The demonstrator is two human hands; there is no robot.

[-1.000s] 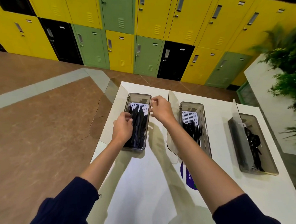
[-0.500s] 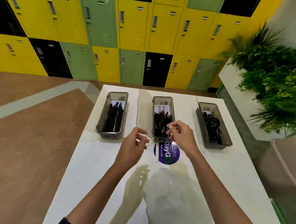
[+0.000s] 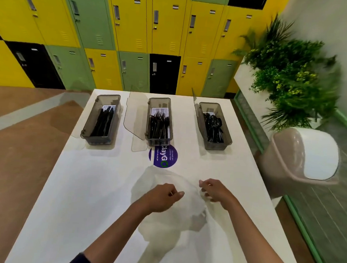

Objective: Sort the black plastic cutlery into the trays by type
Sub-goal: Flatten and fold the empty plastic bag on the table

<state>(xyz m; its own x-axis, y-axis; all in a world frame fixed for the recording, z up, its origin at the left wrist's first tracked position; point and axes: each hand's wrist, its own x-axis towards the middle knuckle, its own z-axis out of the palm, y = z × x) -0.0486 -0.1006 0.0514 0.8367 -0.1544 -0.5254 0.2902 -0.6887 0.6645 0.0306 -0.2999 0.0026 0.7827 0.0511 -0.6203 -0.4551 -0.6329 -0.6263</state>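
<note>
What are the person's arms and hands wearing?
No gloves on the left hand or right hand, and no watch. Forearms are uncovered. A dark navy sleeve shows on the left arm at the bottom edge; none is in frame on the right. A glint on a left finger may be a ring.

The table (image 3: pixel 81 187) is plain white. Along its far edge stand three smoky-grey, see-through trays: the left tray (image 3: pixel 96 140), the middle tray (image 3: pixel 158 141) and the right tray (image 3: pixel 217 146). All three hold black cutlery (image 3: pixel 158 126), and a white slotted insert (image 3: pixel 158 111) shows in the middle one. At that tray's near end lies a round purple sticker (image 3: pixel 163 157) with white and green lettering. Towards the near edge, a plastic bag (image 3: pixel 184 212) is cloudy white. Beyond the far edge the lockers (image 3: pixel 129 28) are yellow, green and black, and the floor (image 3: pixel 16 163) is brown with a grey band.
</note>
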